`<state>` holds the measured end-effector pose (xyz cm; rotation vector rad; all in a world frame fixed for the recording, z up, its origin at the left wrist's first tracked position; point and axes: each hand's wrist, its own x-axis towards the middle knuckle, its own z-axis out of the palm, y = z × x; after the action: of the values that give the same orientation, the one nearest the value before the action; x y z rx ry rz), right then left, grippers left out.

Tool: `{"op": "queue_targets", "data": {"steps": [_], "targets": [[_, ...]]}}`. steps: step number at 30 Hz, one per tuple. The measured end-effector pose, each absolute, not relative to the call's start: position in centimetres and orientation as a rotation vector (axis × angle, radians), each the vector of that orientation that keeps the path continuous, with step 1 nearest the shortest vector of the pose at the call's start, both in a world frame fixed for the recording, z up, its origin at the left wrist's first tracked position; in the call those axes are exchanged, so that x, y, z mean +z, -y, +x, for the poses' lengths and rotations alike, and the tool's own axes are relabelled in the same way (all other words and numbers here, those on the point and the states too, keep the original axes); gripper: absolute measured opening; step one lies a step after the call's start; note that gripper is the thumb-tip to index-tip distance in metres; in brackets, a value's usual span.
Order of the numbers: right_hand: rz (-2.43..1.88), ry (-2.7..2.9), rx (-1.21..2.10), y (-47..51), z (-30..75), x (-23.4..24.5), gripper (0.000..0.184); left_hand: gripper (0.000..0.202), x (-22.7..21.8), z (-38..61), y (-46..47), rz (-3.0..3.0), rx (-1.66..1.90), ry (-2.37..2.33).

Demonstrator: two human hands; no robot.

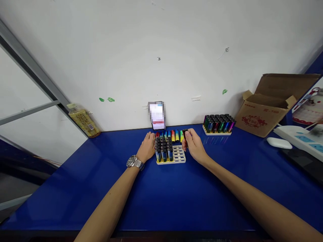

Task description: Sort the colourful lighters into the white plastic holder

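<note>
A white slotted tray [178, 156] sits mid-table, its left part filled with upright rainbow-coloured lighters [163, 148] with black caps; its right slots are bare. Behind it lies a row of loose coloured lighters [171, 135]. My left hand [147, 148], with a wristwatch, rests against the tray's left side, fingers curled onto the lighters at the far left end. My right hand [193, 145] is closed in a pinch on one lighter [185, 134] at the right end of the row.
A second tray full of lighters [218, 124] stands to the right. Further right are an open cardboard box [272, 104], a white mouse [279, 143] and a power strip [302, 138]. A drink bottle [83, 120] leans at the left wall. A phone [156, 116] stands against the wall.
</note>
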<state>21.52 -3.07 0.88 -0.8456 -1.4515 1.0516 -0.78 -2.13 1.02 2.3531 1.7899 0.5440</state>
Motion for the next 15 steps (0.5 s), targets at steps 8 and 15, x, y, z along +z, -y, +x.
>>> {"op": "queue_targets", "data": {"steps": [8,15], "targets": [[-0.906,1.707,0.646,2.9,21.5,0.6,0.027,0.028,1.4,-0.5,2.4,2.334,0.501,-1.812],[-0.899,1.737,0.676,2.5,21.1,0.0,0.019,0.028,1.5,-0.5,2.4,2.336,0.509,-1.807]]}}
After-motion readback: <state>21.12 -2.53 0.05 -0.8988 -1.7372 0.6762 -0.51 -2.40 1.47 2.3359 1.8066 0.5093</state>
